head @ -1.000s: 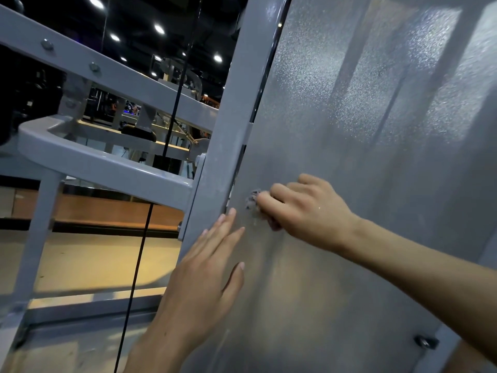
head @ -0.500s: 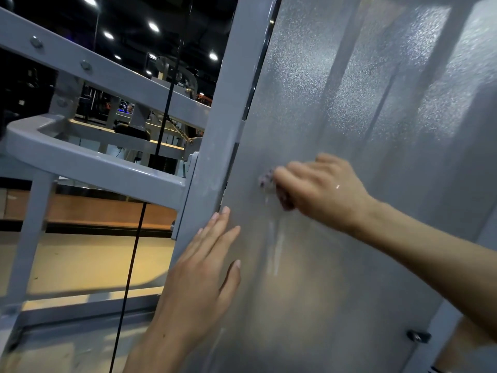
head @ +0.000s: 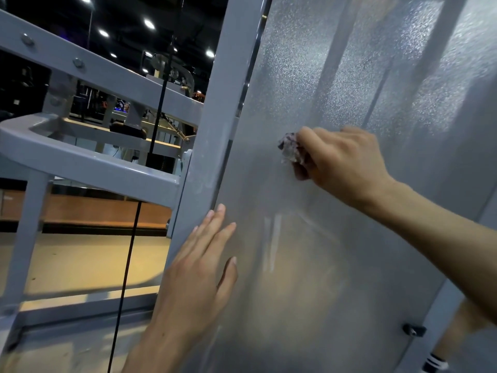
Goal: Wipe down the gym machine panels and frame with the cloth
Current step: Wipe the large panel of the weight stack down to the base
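Gripping a small crumpled cloth [head: 289, 148], the right hand [head: 341, 162] presses it against the frosted panel [head: 322, 265] of the gym machine, fingers curled round the wad so that only a mottled corner pokes out past the knuckles. That arm reaches in from the lower right edge of the view. The left hand [head: 200, 267] lies flat lower down, fingers straight and slightly spread, holding nothing; its fingertips rest where the panel meets the upright grey post [head: 215, 117], with the thumb out on the panel surface. The two hands are apart, the right one higher and further right.

Faint pale streaks show on the panel between and below the hands. A small dark clip [head: 414, 330] sits near the panel's lower right edge. Left of the post, a curved grey bar [head: 88, 160] of the frame joins it, and a sloping grey beam [head: 94, 68] with two bolts runs above that. A thin black cable [head: 126, 265] hangs straight down in front of the tan floor [head: 80, 259]. Beyond the frame stand more gym machines, dim and too far off to make out, under a dark ceiling dotted with round lights [head: 149, 23]. At the bottom right corner a striped sock [head: 434, 363] shows on a foot
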`<action>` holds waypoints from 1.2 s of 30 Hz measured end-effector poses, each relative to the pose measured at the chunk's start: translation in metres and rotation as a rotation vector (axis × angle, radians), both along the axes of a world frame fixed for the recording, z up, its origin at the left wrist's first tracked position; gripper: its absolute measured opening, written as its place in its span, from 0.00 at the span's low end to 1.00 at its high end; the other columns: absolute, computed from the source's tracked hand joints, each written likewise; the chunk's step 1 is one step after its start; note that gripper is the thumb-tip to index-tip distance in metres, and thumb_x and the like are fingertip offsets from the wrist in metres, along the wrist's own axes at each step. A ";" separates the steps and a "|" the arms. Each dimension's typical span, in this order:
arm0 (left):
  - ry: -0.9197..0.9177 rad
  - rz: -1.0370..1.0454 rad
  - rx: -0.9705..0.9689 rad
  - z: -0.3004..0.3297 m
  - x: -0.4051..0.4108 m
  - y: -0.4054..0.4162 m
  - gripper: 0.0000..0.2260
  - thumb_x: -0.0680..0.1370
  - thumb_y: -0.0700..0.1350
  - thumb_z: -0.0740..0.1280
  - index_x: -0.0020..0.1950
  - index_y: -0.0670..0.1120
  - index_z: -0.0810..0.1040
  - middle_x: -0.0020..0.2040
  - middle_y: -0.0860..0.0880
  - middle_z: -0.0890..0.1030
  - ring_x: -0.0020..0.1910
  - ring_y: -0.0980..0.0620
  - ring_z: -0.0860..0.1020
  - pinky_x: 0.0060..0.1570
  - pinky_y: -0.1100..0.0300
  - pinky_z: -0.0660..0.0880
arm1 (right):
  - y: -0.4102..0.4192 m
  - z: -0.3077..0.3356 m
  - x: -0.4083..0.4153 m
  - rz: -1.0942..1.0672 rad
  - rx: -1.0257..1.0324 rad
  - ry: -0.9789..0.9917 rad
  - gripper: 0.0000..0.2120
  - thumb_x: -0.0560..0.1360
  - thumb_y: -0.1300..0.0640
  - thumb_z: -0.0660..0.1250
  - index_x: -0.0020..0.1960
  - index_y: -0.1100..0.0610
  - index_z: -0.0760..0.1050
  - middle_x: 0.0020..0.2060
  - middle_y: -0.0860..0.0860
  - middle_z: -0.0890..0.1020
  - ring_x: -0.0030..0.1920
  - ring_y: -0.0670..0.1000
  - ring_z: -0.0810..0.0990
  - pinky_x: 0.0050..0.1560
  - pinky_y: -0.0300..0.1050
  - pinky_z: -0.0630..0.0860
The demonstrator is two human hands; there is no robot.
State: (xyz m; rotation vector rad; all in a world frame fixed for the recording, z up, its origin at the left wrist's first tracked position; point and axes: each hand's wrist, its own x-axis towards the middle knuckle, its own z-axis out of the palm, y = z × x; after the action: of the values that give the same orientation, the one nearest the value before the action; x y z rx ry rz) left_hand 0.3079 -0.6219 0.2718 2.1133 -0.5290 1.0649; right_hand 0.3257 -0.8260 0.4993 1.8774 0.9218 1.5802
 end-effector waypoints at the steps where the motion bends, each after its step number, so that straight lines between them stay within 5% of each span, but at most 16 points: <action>1: 0.001 0.001 -0.003 0.000 0.000 0.000 0.25 0.82 0.55 0.56 0.78 0.52 0.70 0.83 0.57 0.59 0.80 0.67 0.47 0.70 0.51 0.68 | 0.000 -0.002 0.000 0.005 0.031 -0.004 0.14 0.69 0.61 0.73 0.42 0.53 0.67 0.30 0.53 0.74 0.24 0.59 0.71 0.28 0.46 0.65; 6: 0.015 0.014 0.003 -0.001 0.000 -0.002 0.26 0.82 0.56 0.55 0.80 0.53 0.66 0.84 0.59 0.55 0.81 0.67 0.46 0.74 0.50 0.61 | -0.008 -0.057 0.002 0.031 -0.215 0.069 0.09 0.76 0.64 0.61 0.48 0.51 0.65 0.31 0.52 0.71 0.27 0.57 0.72 0.30 0.47 0.62; 13: 0.021 0.021 -0.022 -0.002 -0.001 -0.005 0.23 0.84 0.50 0.62 0.80 0.54 0.66 0.83 0.60 0.54 0.80 0.67 0.46 0.74 0.50 0.60 | -0.014 -0.014 -0.001 0.006 0.037 -0.006 0.18 0.68 0.61 0.74 0.44 0.51 0.64 0.30 0.53 0.74 0.25 0.59 0.71 0.27 0.46 0.67; 18: 0.022 0.011 -0.021 -0.002 -0.002 -0.007 0.26 0.82 0.47 0.67 0.80 0.52 0.67 0.84 0.58 0.56 0.82 0.63 0.49 0.76 0.51 0.61 | -0.019 -0.058 0.001 0.026 -0.165 0.067 0.08 0.79 0.63 0.57 0.47 0.50 0.63 0.31 0.52 0.71 0.26 0.57 0.73 0.28 0.47 0.63; 23: 0.020 0.023 -0.025 -0.003 -0.001 -0.009 0.24 0.82 0.49 0.64 0.79 0.52 0.68 0.84 0.57 0.56 0.82 0.63 0.49 0.74 0.50 0.63 | -0.020 -0.008 -0.004 -0.019 0.046 -0.033 0.15 0.70 0.59 0.75 0.42 0.52 0.67 0.30 0.53 0.75 0.25 0.60 0.73 0.29 0.44 0.62; 30: 0.013 0.020 -0.023 -0.002 -0.002 -0.010 0.26 0.80 0.50 0.64 0.79 0.52 0.67 0.84 0.55 0.57 0.82 0.61 0.50 0.74 0.50 0.62 | -0.030 -0.057 -0.003 0.010 -0.179 0.060 0.08 0.79 0.63 0.58 0.45 0.51 0.63 0.31 0.53 0.70 0.26 0.58 0.71 0.28 0.48 0.64; 36: 0.020 0.022 -0.018 -0.003 -0.001 -0.011 0.27 0.80 0.49 0.64 0.79 0.52 0.67 0.84 0.54 0.57 0.82 0.60 0.50 0.75 0.50 0.59 | -0.038 -0.029 -0.006 -0.024 0.076 -0.004 0.20 0.70 0.58 0.75 0.44 0.51 0.61 0.30 0.54 0.73 0.25 0.60 0.71 0.27 0.47 0.65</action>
State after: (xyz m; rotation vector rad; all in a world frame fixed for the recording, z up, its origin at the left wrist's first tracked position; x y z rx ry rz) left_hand 0.3069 -0.6333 0.2685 2.1165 -0.4855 1.0559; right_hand 0.3192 -0.8640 0.4703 1.9286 0.8459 1.6249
